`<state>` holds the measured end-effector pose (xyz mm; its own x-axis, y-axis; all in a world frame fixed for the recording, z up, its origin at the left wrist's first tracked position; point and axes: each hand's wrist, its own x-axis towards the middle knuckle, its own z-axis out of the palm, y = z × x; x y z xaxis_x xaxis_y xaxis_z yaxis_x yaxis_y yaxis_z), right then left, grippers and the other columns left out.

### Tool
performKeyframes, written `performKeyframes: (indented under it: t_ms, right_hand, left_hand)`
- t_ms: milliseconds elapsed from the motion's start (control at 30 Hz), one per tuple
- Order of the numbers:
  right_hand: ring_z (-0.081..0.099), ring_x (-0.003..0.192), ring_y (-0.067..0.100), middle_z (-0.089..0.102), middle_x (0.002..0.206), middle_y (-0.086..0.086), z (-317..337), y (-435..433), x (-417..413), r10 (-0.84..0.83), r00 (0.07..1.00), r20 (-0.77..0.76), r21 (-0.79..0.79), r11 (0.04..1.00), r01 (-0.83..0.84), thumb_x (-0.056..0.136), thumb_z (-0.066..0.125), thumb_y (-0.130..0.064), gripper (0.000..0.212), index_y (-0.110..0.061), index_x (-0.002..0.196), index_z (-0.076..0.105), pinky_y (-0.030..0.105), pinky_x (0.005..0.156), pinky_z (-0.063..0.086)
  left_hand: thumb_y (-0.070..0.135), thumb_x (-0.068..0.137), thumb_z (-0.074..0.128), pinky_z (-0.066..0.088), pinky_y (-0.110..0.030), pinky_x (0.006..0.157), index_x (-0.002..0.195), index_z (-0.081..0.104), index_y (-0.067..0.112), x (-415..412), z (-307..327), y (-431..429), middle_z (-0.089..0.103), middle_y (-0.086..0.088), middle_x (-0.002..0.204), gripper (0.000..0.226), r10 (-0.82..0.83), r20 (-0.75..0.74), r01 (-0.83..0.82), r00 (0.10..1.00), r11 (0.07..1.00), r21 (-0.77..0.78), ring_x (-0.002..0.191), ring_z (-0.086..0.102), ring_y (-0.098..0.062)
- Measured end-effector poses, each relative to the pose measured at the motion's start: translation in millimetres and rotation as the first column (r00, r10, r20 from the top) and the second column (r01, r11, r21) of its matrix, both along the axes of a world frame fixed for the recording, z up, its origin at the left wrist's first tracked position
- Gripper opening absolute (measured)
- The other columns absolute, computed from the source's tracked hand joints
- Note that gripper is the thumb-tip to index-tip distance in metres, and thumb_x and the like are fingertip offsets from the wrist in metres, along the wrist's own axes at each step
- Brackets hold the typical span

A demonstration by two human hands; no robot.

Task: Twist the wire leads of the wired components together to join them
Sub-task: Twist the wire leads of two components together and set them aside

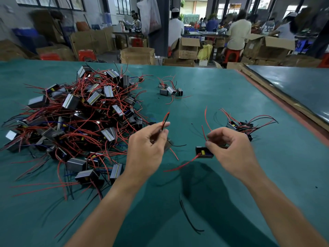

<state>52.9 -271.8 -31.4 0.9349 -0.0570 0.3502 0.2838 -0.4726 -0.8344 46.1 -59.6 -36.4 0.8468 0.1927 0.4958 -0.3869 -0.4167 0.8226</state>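
— Nearest the camera?
— Only a loose black wire offcut (188,218) on the green worktop (277,175), between two bare forearms.
— And the hands?
— Both raised, apart. Left hand (147,148) narrowly pinching a red-and-black lead pair (165,120), tips pointing up, with a second component (168,144) mostly hidden beneath the fingers. Right hand (229,148) pinching a single red lead (204,134), with a small black component (203,152) bearing a yellow part just under the fingertips. Resting or dangling, hard to tell.
— Handling?
— Probably light blocks on thin, springy leads, prone to flicking away. Best gripped near the tips, ends laid side by side, then rolled between thumb and forefinger.
— Farther off?
— To the right, a small tangled cluster (238,125). To the left, a big heap of wired components (80,122). Beyond that, a smaller group (170,90), then cardboard boxes (137,55) and seated people (238,32).
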Motion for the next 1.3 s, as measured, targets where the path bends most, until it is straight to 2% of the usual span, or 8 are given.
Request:
performKeyframes:
  t_ms: [133, 333, 433, 600, 800, 967, 1100, 1300]
  right_hand:
    - [0.063, 0.060, 0.004, 0.070, 0.065, -0.009, 4.0, -0.6, -0.9, 0.062, 0.998, -0.019, 0.164, 0.985, -0.058, 0.078, 0.074, 0.007, 0.026, -0.018, 0.079, 0.067, 0.012, 0.062, 0.050]
    - [0.064, 0.061, 0.003, 0.072, 0.067, -0.008, 7.2, 1.3, -4.7, 0.147, 0.989, -0.017, 0.195, 0.971, -0.141, 0.077, 0.073, 0.012, 0.029, -0.016, 0.080, 0.067, 0.013, 0.065, 0.053]
    - [0.063, 0.060, 0.002, 0.071, 0.067, -0.008, 7.0, 0.8, -4.9, 0.163, 0.986, -0.027, 0.157, 0.975, -0.157, 0.077, 0.073, 0.013, 0.029, -0.016, 0.080, 0.068, 0.012, 0.065, 0.052]
    - [0.061, 0.058, 0.007, 0.072, 0.068, -0.001, 2.1, -0.7, -3.5, 0.134, 0.989, -0.068, -0.001, 0.991, -0.134, 0.077, 0.077, 0.005, 0.027, -0.021, 0.077, 0.069, 0.019, 0.061, 0.054]
    - [0.065, 0.064, 0.011, 0.072, 0.070, -0.005, -0.1, -2.2, -2.6, 0.105, 0.992, -0.076, -0.075, 0.991, -0.111, 0.075, 0.079, -0.001, 0.022, -0.021, 0.076, 0.070, 0.039, 0.073, 0.058]
    - [0.066, 0.064, 0.015, 0.072, 0.071, -0.004, 1.0, -0.9, -3.2, 0.108, 0.991, -0.081, -0.095, 0.989, -0.115, 0.076, 0.079, -0.001, 0.023, -0.022, 0.078, 0.070, 0.041, 0.075, 0.058]
    - [0.069, 0.069, 0.021, 0.072, 0.074, -0.004, 1.3, -0.7, -3.6, 0.113, 0.990, -0.084, -0.095, 0.988, -0.121, 0.075, 0.080, -0.002, 0.025, -0.025, 0.079, 0.070, 0.041, 0.077, 0.059]
    - [0.069, 0.062, 0.013, 0.072, 0.074, -0.007, -1.3, -1.5, -2.6, 0.124, 0.989, -0.086, -0.071, 0.989, -0.130, 0.075, 0.082, -0.003, 0.024, -0.024, 0.079, 0.070, 0.044, 0.073, 0.059]
  left_hand:
    - [0.021, 0.081, 0.077, 0.047, -0.023, 0.065, 0.110, 0.071, 0.036, -1.1, -7.7, 0.1, 0.060, 0.014, 0.067, 0.033, 0.006, -0.132, 0.023, 0.991, 0.975, 0.223, 0.057, 0.051, -0.001]
    - [0.012, 0.071, 0.083, 0.053, -0.026, 0.066, 0.081, 0.072, 0.032, 0.7, -9.2, 3.7, 0.069, 0.012, 0.070, 0.025, -0.035, -0.289, 0.100, 0.957, 0.972, 0.213, 0.060, 0.061, -0.005]
    - [0.001, 0.072, 0.077, 0.054, -0.023, 0.068, 0.086, 0.076, 0.025, 1.3, -9.7, 4.0, 0.072, 0.012, 0.072, 0.027, -0.054, -0.342, 0.126, 0.938, 0.973, 0.192, 0.062, 0.066, -0.004]
    - [0.007, 0.068, 0.080, 0.050, -0.017, 0.067, 0.093, 0.077, 0.024, -0.2, -9.8, 3.7, 0.070, 0.018, 0.073, 0.030, -0.011, -0.361, 0.117, 0.933, 0.954, 0.275, 0.063, 0.062, -0.001]
    - [0.034, 0.068, 0.079, 0.036, -0.017, 0.053, 0.074, 0.073, 0.031, -5.9, -2.8, 4.7, 0.062, 0.016, 0.058, 0.009, 0.147, -0.331, 0.017, 0.932, 0.894, 0.448, 0.057, 0.054, 0.001]
    - [0.039, 0.080, 0.067, 0.034, -0.024, 0.049, 0.055, 0.065, 0.013, -7.9, -4.0, 4.3, 0.055, -0.001, 0.047, 0.036, 0.302, -0.249, -0.094, 0.920, 0.788, 0.608, 0.061, 0.057, -0.021]
    - [0.030, 0.081, 0.074, 0.036, -0.031, 0.073, 0.088, 0.069, 0.031, -7.4, -3.9, 5.8, 0.063, 0.011, 0.077, 0.009, 0.184, -0.267, 0.010, 0.946, 0.806, 0.591, 0.094, 0.046, -0.015]
    - [-0.004, 0.079, 0.062, 0.041, -0.038, 0.100, 0.133, 0.056, 0.026, -8.1, -7.0, 0.0, 0.062, 0.008, 0.119, 0.062, -0.093, -0.286, 0.247, 0.954, 0.783, 0.571, 0.117, 0.049, -0.018]
